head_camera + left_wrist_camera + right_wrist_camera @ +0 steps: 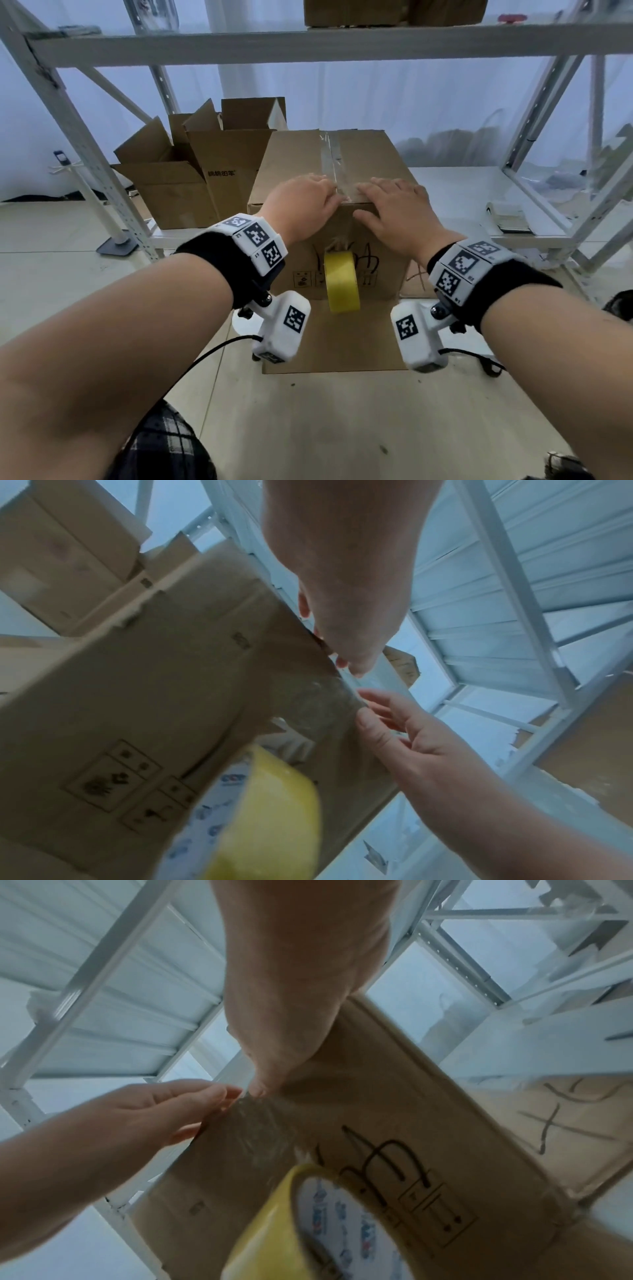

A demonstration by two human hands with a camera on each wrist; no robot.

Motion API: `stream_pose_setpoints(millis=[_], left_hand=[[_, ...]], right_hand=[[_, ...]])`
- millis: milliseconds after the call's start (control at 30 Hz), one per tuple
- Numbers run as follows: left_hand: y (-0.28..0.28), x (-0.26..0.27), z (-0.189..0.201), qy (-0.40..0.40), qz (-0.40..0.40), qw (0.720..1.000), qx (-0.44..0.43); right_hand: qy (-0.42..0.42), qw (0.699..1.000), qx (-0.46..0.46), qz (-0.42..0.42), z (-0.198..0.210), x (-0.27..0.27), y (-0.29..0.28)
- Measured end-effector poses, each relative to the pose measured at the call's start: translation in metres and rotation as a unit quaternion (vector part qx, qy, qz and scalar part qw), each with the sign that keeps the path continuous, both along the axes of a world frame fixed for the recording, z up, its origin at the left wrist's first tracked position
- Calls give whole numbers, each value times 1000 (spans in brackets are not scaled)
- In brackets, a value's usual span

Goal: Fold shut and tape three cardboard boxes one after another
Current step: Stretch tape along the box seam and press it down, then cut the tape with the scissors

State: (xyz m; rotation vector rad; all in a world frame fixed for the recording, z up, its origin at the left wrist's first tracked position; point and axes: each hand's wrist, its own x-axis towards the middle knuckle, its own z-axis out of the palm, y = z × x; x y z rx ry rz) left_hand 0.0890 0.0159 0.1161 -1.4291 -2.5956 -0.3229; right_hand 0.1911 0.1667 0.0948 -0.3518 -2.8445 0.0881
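A closed cardboard box (294, 164) stands in front of me, a clear tape strip (334, 161) running along its top seam and down over the near edge. My left hand (308, 202) and right hand (394, 205) lie flat on the near top edge, one on each side of the strip, with fingers on the lid and thumbs on the front face. A yellow tape roll (342, 286) hangs against the front face from the strip. The wrist views show the box (154, 683) (394, 1096), the roll (274, 818) (267, 1231) and both hands pressing beside the strip (315, 707) (253, 1123).
Two open cardboard boxes (191, 171) stand behind on the left. A white metal shelf frame (308, 44) spans overhead with another box (394, 12) on it. Flat cardboard (342, 342) lies under the box. A stand base (116, 245) sits at the left.
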Motion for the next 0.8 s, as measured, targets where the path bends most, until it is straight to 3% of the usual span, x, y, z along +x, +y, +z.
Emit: stream_pose_setpoints(millis=[167, 367, 433, 600, 667, 800], left_hand=[[28, 26, 17, -19, -21, 1000, 14], [91, 73, 0, -2, -138, 990, 32], [114, 87, -16, 1, -161, 987, 17], [155, 101, -72, -34, -167, 985, -18], [164, 107, -89, -57, -155, 985, -54], [169, 110, -106, -97, -128, 982, -96]], right_hand=[[49, 998, -32, -39, 5, 34, 34], [38, 980, -123, -150, -29, 91, 90], [-17, 968, -153, -196, -50, 111, 110], [-249, 918, -162, -264, -120, 139, 148], [-268, 913, -161, -261, -138, 142, 158], [-223, 915, -150, -300, -153, 142, 164]])
